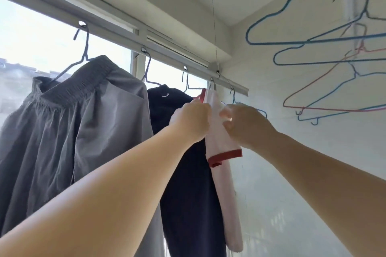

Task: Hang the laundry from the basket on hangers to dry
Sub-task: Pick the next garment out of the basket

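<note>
Overhead, both hands [191,120] [245,124] pinch the hung white shirt [219,137].

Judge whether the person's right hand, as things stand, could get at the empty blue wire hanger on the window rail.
Probably yes: the right hand is already just beside the empty blue wire hanger, with nothing between them, though it currently holds the white red-trimmed shirt.

Grey garment [69,123]: matt woven cloth, gathered elastic waistband; black garment [188,183]: matt, soft cloth; white shirt [219,135]: smooth knit, red ribbed trim; hangers [325,48]: thin coated wire, blue and red; rail [167,52]: painted, satin.
</note>
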Tool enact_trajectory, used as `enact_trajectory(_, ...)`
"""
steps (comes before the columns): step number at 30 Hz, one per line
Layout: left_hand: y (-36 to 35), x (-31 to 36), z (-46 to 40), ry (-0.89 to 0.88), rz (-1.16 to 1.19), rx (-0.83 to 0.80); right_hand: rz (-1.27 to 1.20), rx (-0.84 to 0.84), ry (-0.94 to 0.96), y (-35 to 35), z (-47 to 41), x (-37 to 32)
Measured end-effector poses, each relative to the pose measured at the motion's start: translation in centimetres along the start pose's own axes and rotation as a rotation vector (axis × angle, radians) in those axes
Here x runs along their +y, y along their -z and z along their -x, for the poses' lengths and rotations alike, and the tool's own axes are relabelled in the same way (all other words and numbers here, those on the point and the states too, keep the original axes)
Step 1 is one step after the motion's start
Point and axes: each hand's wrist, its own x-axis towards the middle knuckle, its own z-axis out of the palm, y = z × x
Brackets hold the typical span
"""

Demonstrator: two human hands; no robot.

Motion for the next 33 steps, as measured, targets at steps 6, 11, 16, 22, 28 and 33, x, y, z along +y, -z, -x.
enact_trajectory(6,-1.4,-1.6,-6.1,0.079,-0.111,0.03,0.071,0.125,0.017,-2.9,-8.0,1.4)
enact_trajectory(11,-3.8,-2.2,-10.9,0.125,-0.18,0.086,0.231,0.209,0.099,-5.8,-14.1,3.0)
enact_trajectory(16,-5.9,-3.2,-15.0,0.168,-0.235,0.149,0.2,0.22,0.156,-7.9,-18.9,3.6)
enact_trajectory(22,-8.0,-4.3,-17.8,0.175,-0.251,0.171,0.118,0.371,0.176,-11.6,-21.8,6.5)
enact_trajectory(28,-10.0,-2.8,-20.3,0.011,-0.176,0.131,-0.018,0.486,0.244,-12.9,-22.1,9.5)
enact_trajectory(33,-10.2,-1.5,-21.7,-0.114,-0.214,0.199,-0.141,0.479,0.155,-12.4,-20.4,12.2)
